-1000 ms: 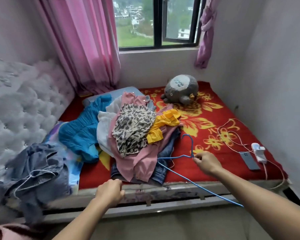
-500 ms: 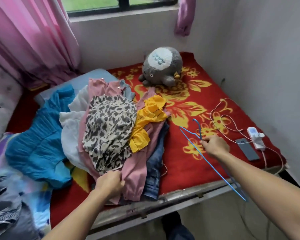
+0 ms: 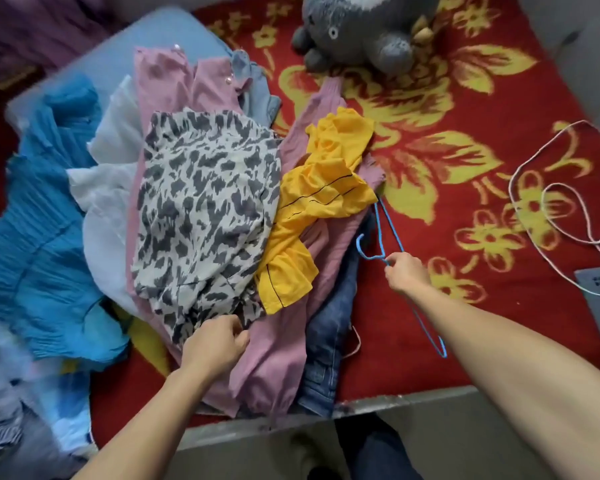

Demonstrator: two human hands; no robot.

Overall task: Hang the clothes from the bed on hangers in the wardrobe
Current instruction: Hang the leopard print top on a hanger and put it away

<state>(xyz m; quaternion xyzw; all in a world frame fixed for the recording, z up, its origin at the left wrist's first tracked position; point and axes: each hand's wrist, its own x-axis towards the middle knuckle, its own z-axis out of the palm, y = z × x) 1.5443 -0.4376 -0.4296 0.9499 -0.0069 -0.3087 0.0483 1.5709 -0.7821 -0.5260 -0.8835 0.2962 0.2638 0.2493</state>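
Head view, pile of clothes [image 3: 243, 209] on bed [image 3: 465, 216]: leopard-print garment [image 3: 205, 209] on top, yellow garment [image 3: 326, 188] at its 3 o'clock, pink garment [image 3: 274, 358] and jeans [image 3: 329, 323] beneath, blue dress [image 3: 39, 254] at its 9 o'clock. Left hand [image 3: 215, 344], at 6 o'clock of the pile, grip clenched on the leopard-print garment's near hem. Right hand [image 3: 406, 273], at 3 o'clock of the jeans, grip pinching the blue wire hanger [image 3: 395, 233] at the neck; hook at the hand's 10 o'clock, one arm running to 12 o'clock towards the yellow garment, the other to 5 o'clock beside the forearm.
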